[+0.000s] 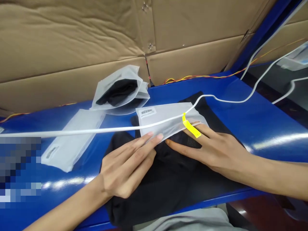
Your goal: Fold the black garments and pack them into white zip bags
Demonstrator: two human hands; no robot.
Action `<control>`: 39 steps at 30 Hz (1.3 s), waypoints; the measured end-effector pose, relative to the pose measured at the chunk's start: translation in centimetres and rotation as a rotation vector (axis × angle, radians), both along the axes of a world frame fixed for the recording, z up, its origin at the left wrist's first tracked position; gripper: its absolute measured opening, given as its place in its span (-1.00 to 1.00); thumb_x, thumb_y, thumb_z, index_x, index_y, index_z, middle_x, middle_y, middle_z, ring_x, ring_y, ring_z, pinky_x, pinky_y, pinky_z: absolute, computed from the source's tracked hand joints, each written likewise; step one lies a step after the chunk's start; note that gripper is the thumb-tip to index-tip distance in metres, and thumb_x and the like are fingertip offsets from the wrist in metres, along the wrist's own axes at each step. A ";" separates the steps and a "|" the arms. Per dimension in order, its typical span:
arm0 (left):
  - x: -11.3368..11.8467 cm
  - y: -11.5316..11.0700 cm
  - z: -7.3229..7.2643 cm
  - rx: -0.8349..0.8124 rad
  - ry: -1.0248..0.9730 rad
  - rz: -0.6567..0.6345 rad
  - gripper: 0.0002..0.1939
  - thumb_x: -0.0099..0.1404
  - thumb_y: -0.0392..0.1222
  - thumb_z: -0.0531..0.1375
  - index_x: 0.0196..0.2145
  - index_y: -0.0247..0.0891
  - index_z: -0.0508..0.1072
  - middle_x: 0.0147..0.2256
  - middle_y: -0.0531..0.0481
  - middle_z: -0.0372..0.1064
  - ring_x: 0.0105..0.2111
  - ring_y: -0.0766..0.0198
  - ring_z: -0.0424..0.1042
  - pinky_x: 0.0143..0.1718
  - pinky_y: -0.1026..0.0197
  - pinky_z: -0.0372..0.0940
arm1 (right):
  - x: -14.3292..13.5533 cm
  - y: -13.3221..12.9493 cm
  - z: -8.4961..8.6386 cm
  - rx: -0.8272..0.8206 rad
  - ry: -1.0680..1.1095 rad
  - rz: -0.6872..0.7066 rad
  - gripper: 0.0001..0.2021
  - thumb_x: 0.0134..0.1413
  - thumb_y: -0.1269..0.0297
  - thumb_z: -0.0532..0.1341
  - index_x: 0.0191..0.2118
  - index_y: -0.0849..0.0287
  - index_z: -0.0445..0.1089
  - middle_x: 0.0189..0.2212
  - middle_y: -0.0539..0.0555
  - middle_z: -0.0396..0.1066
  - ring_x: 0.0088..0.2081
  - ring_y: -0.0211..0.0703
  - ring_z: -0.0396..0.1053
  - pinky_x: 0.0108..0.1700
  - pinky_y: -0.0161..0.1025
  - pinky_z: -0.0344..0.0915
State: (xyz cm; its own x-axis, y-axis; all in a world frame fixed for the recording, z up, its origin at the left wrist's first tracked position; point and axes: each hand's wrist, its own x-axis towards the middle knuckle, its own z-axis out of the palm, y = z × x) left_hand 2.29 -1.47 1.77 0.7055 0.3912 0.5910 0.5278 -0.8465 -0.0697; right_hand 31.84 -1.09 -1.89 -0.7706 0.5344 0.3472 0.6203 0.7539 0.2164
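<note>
**Pale bag handled at its near edge, on black cloth**

Nearest, the black cloth is spread over the blue table, its near part reaching the edge, perhaps so that it is kept within easy reach. The left hand is laid from the left, fingers stretched and close together, their tips set on the bag's near edge, apparently to steady it; the thumb is hidden, so whether the film is pinched cannot be told. The right hand is spread, thumb held apart, its fingertips covered by the bag's right part, seemingly to lift the film; whether they are inside or beneath cannot be told. The bag is rested on the cloth's far part, its label facing up. In front of it a white cable with a yellow tag is seen. Farther left, a flat bag is laid; beyond, a gaping bag is filled with dark material, which probably props it.
</note>
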 end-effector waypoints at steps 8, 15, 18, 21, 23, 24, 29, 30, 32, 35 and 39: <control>-0.1 -0.1 -0.3 0.082 0.022 -0.089 -0.70 0.45 -0.52 0.12 -0.05 -0.29 0.58 -0.19 0.04 0.73 -0.02 0.21 0.70 -0.04 0.22 0.63 | -0.4 -0.5 -0.1 0.138 0.065 -0.045 -0.40 0.27 0.61 0.16 0.35 0.05 0.39 0.19 0.25 0.50 0.13 0.11 0.44 -0.47 -0.37 0.37; 0.5 0.6 -0.7 0.124 0.001 -0.061 -0.84 0.37 -0.48 0.32 -0.20 -0.25 0.55 -0.26 0.03 0.69 -0.17 0.13 0.69 -0.20 0.12 0.56 | 0.5 1.4 -0.2 0.134 0.118 0.059 -0.48 0.25 0.69 0.06 0.25 0.25 0.38 -0.06 0.23 0.57 -0.09 0.00 0.47 -0.44 -0.30 0.35; 0.3 1.0 -0.9 0.014 -0.071 0.018 -0.81 0.40 -0.46 0.29 -0.09 -0.26 0.53 -0.20 -0.03 0.68 -0.14 0.11 0.69 -0.08 0.09 0.56 | 1.1 2.2 -0.5 0.087 0.090 0.143 -0.38 0.28 0.69 0.03 0.39 0.17 0.23 0.07 0.27 0.51 0.02 0.01 0.46 -0.37 -0.32 0.35; -0.2 1.1 -1.1 -0.087 -0.121 0.076 -0.76 0.44 -0.41 0.27 0.01 -0.18 0.49 -0.16 -0.01 0.68 -0.12 0.14 0.68 0.00 0.09 0.57 | 1.4 2.5 -0.6 0.057 0.053 0.198 -0.30 0.32 0.65 0.06 0.48 0.01 0.10 0.15 0.27 0.47 0.11 0.02 0.44 -0.34 -0.34 0.36; -0.3 1.1 -1.2 -0.116 -0.129 0.077 -0.75 0.45 -0.39 0.26 0.02 -0.14 0.48 -0.15 0.01 0.68 -0.11 0.14 0.67 0.01 0.08 0.57 | 1.4 2.5 -0.6 0.061 0.037 0.206 -0.30 0.36 0.61 0.09 0.50 -0.03 0.09 0.08 0.23 0.51 0.07 -0.03 0.47 -0.34 -0.35 0.34; -0.4 1.0 -1.2 -0.124 -0.128 0.067 -0.75 0.45 -0.40 0.25 0.02 -0.14 0.48 -0.15 0.01 0.68 -0.11 0.15 0.67 0.01 0.09 0.57 | 1.3 2.4 -0.6 0.065 0.034 0.202 -0.33 0.38 0.59 0.10 0.50 -0.03 0.11 0.04 0.21 0.53 0.02 -0.06 0.48 -0.34 -0.36 0.33; -0.1 0.2 -1.0 -0.098 -0.112 -0.023 -0.77 0.41 -0.46 0.27 -0.04 -0.23 0.50 -0.17 -0.01 0.67 -0.07 0.16 0.67 0.04 0.11 0.55 | 0.5 1.5 -0.5 0.161 0.091 0.091 -0.46 0.36 0.59 0.10 0.37 0.08 0.30 0.07 0.25 0.54 -0.10 -0.11 0.49 -0.35 -0.35 0.31; 0.0 0.0 -1.0 -0.089 -0.104 -0.049 -0.76 0.39 -0.48 0.28 -0.07 -0.22 0.51 -0.20 0.02 0.67 -0.07 0.17 0.67 0.06 0.11 0.55 | 0.3 1.4 -0.6 0.193 0.107 0.059 -0.48 0.35 0.61 0.10 0.33 0.10 0.33 0.05 0.24 0.55 -0.14 -0.13 0.49 -0.37 -0.34 0.30; 0.4 -0.4 -0.9 -0.091 -0.106 -0.080 -0.76 0.36 -0.49 0.29 -0.10 -0.22 0.52 -0.24 0.07 0.67 -0.06 0.19 0.66 0.09 0.12 0.55 | 0.0 1.1 -0.7 0.258 0.126 0.009 -0.50 0.30 0.65 0.10 0.27 0.14 0.36 -0.09 0.17 0.57 -0.27 -0.18 0.45 -0.40 -0.33 0.27; 0.8 -0.4 -1.2 -0.142 -0.157 -0.056 -0.74 0.35 -0.47 0.31 -0.06 -0.23 0.50 -0.21 0.03 0.68 -0.06 0.20 0.67 0.12 0.12 0.54 | -0.1 1.2 -0.8 0.288 0.118 0.002 -0.42 0.21 0.71 0.11 0.29 0.16 0.34 -0.20 0.10 0.56 -0.36 -0.20 0.38 -0.38 -0.32 0.29; 0.4 0.6 -1.7 -0.233 -0.182 0.026 -0.70 0.41 -0.39 0.31 0.06 -0.24 0.48 -0.04 -0.06 0.67 0.11 0.14 0.62 0.24 0.10 0.49 | 0.1 1.5 -0.9 0.023 0.174 0.054 -0.57 0.25 0.52 0.10 0.20 0.20 0.39 0.08 0.31 0.51 -0.10 -0.02 0.48 -0.35 -0.25 0.39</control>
